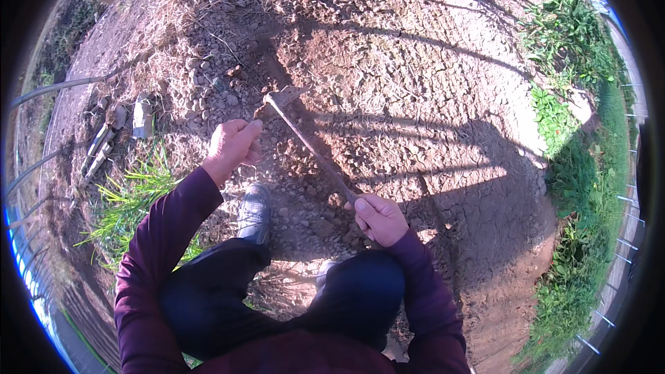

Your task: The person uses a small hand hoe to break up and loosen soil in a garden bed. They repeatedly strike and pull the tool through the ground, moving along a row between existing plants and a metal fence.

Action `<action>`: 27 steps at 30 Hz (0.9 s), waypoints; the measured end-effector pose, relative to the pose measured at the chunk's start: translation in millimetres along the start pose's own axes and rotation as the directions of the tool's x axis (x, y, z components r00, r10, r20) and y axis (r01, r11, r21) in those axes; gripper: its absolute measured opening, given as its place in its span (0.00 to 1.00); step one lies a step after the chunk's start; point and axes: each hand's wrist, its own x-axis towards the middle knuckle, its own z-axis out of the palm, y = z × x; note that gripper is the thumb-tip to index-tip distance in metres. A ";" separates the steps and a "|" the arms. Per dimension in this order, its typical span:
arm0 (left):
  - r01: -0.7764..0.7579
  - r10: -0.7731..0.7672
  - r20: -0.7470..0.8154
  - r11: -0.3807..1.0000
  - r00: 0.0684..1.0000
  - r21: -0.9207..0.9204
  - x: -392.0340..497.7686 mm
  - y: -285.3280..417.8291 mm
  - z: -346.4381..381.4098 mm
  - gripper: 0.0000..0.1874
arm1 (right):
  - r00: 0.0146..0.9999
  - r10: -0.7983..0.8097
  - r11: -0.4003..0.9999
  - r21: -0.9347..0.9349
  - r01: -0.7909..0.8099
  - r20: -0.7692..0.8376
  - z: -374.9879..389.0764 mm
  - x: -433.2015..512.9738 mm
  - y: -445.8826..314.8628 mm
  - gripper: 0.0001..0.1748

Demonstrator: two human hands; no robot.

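Observation:
My right hand (378, 217) grips the near end of the long thin handle of a hoe (317, 153). The tool slants away from me to the upper left, and its metal blade (287, 95) rests at a dark furrow in the dry, crumbly soil (384, 83). My left hand (236, 148) is raised beside the blade, over the stony ground, with thumb and fingertips together. A small brown clump (264, 110) shows just past its fingertips; whether the fingers touch it, I cannot tell.
My shoe (254, 213) stands on the soil below my left hand. Grass (137, 192) grows at the left, near a pale block (142, 116) and broken pieces (101, 145). Curved metal poles (62, 85) edge the left side. Leafy plants (576, 176) line the right.

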 end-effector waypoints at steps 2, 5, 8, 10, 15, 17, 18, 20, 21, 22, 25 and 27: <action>-0.029 0.030 -0.022 0.999 0.999 0.034 2.1 -3.7 0.3 0.18 | 1.000 -0.009 1.000 0.011 0.009 0.010 1.4 1.9 2.5 0.21; -0.055 0.061 -0.079 0.995 0.995 0.078 3.5 -6.9 1.3 0.15 | 1.000 -0.014 0.998 0.060 0.012 0.019 3.7 5.9 9.5 0.21; -0.075 0.087 -0.126 0.992 0.988 0.099 6.7 -12.7 2.3 0.12 | 1.000 0.003 0.997 0.082 -0.004 0.013 6.7 9.3 10.6 0.21; -0.066 0.086 -0.140 0.988 0.986 0.138 12.1 -21.3 -1.9 0.12 | 1.000 0.026 0.994 0.107 -0.027 0.018 9.1 12.9 9.8 0.22; -0.011 0.019 -0.030 0.972 0.999 0.236 11.5 -35.1 -13.6 0.12 | 0.991 0.080 0.973 0.222 -0.055 -0.105 7.8 20.8 10.3 0.22; -0.031 0.035 -0.004 0.930 0.999 0.367 14.8 -60.8 -37.8 0.12 | 0.953 0.047 0.957 0.288 0.043 -0.299 10.0 33.8 9.5 0.16; 0.027 -0.027 -0.006 0.943 1.000 0.332 11.9 -64.1 -44.1 0.13 | 0.916 0.002 0.968 0.232 0.100 -0.401 1.1 46.3 18.9 0.15; 0.101 -0.097 -0.030 0.967 0.995 0.235 8.8 -77.3 -61.9 0.14 | 0.850 -0.210 0.966 0.034 0.258 -0.483 -22.9 72.0 39.0 0.10; 0.141 -0.135 -0.045 0.972 0.990 0.188 5.5 -84.4 -73.6 0.14 | 0.841 -0.327 0.942 -0.078 0.326 -0.432 -37.0 85.7 46.1 0.09; 0.140 -0.130 -0.071 0.975 0.989 0.171 1.8 -90.6 -80.5 0.15 | 0.875 -0.250 0.956 0.038 0.291 -0.415 -48.7 94.0 41.0 0.09; 0.048 -0.035 -0.115 0.993 0.993 0.110 -14.5 -113.5 -105.9 0.12 | 0.735 -0.534 0.814 -0.488 0.315 -0.417 -76.3 130.2 26.4 0.13; 0.017 0.002 -0.096 0.981 0.995 0.194 -35.4 -129.2 -121.0 0.14 | 0.702 -0.550 0.778 -0.583 0.234 -0.452 -94.7 160.4 21.6 0.18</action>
